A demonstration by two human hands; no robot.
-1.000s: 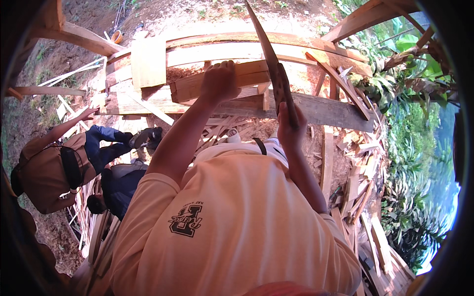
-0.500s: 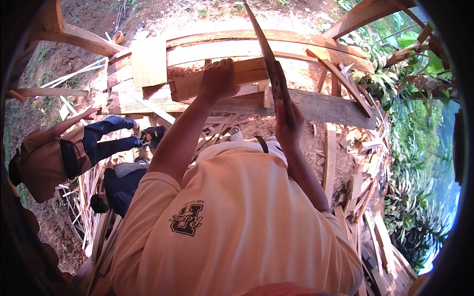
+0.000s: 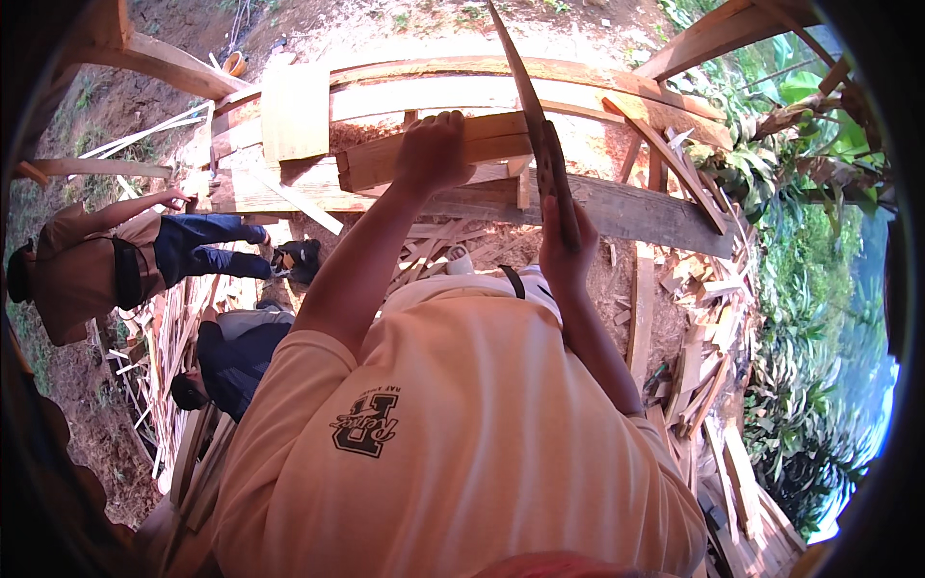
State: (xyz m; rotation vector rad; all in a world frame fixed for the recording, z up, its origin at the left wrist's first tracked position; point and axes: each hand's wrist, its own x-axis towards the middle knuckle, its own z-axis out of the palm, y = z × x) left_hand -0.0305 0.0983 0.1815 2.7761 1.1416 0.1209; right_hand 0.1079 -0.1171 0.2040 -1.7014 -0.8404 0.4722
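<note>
A handsaw [image 3: 531,111] with a long tapering blade and a dark wooden handle is in my right hand [image 3: 567,236], its fingers wrapped round the handle. The blade stands against the right end of a short wooden beam [image 3: 376,162]; how deep it sits there I cannot tell. My left hand [image 3: 433,149] is closed over the top of the beam, near its middle. Below the beam runs a long grey plank [image 3: 636,214] of the workbench. A small upright wooden piece [image 3: 523,188] shows under the beam's right part.
Long boards [image 3: 424,93] lie across the bench's far side, with a square wooden panel [image 3: 296,113] at the left. Two co-workers [image 3: 135,246] are at the left, one standing, one bent low. Offcuts [image 3: 708,356] and sticks litter the ground. Leafy plants [image 3: 809,376] grow at the right.
The standing co-worker at the left has shifted and drawn a hand back slightly from the bench edge. My hands, the saw and the beam look nearly the same, with a slight view shift.
</note>
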